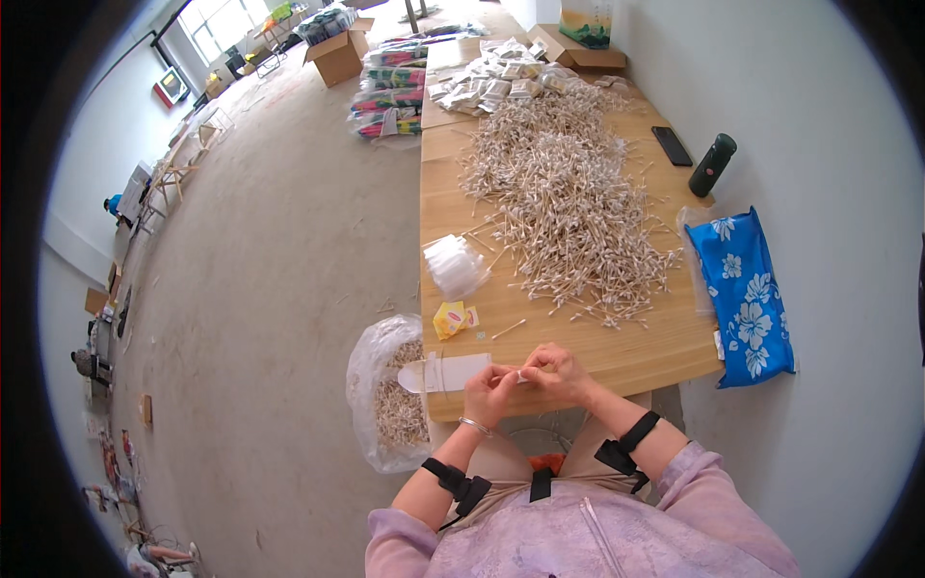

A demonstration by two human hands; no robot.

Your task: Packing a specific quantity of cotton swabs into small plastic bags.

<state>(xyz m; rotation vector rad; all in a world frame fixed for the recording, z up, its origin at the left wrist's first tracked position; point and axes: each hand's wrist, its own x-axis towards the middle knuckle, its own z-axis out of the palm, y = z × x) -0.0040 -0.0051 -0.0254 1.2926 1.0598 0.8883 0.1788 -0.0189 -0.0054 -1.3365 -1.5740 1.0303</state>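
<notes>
Close together at the table's near edge, my left hand (489, 393) and my right hand (561, 374) are both closed in a pinch. Between their fingertips shows a small white thing (521, 377), too small to name. Beside my left hand lies a flat white strip (466, 372), its rounded end reaching past the table's left edge. Beyond it are a single cotton swab (509, 328), small yellow cards (449, 320) and a stack of clear plastic bags (456, 266). A large heap of loose cotton swabs (568, 193) spreads over the middle of the wooden table (448, 183).
Against the table's left side stands a clear bag (364, 385) of swabs. Filled small packets (496, 82) and an open carton (578, 53) are at the far end. On the right are a black phone (672, 145), a dark bottle (712, 166) and a blue flowered package (742, 299) by the wall.
</notes>
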